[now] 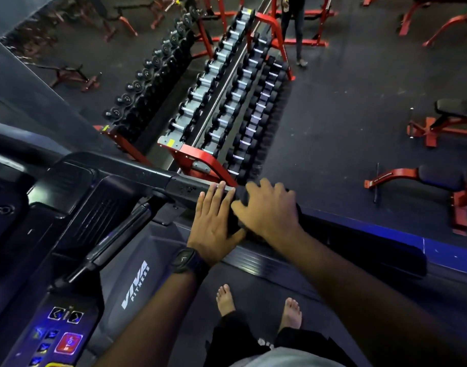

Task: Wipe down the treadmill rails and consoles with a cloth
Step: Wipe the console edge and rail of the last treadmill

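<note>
Lying bunched over the treadmill's right-side rail (184, 185), a dark cloth (234, 221) is gripped by the right hand (267, 207), whose fingers are curled down over it; the hand is slightly blurred. The left hand (211, 223) is laid just beside it, fingers straight and close together, with the fingertips resting on the rail and the thumb touching the cloth's lower edge. A dark watch (186, 260) is worn on the left wrist. Most of the cloth is hidden under the two hands, and only a dark fold is seen between them.

The rail is joined at its far end to the black console (65, 335), on which lit buttons and a red key are seen at the lower left. A grey cover (135, 284) marked "VIVA FITNESS" is seen below the hands, and two bare feet (225, 300) are planted on the belt (253, 292) near it.

Beyond the rail, a red rack (200, 157) filled with rows of black dumbbells (221, 102) is set on the dark floor (346, 115). Red benches (439, 123) are placed well apart to the right, and a person (293, 27) is seen standing at the rack's far end.
</note>
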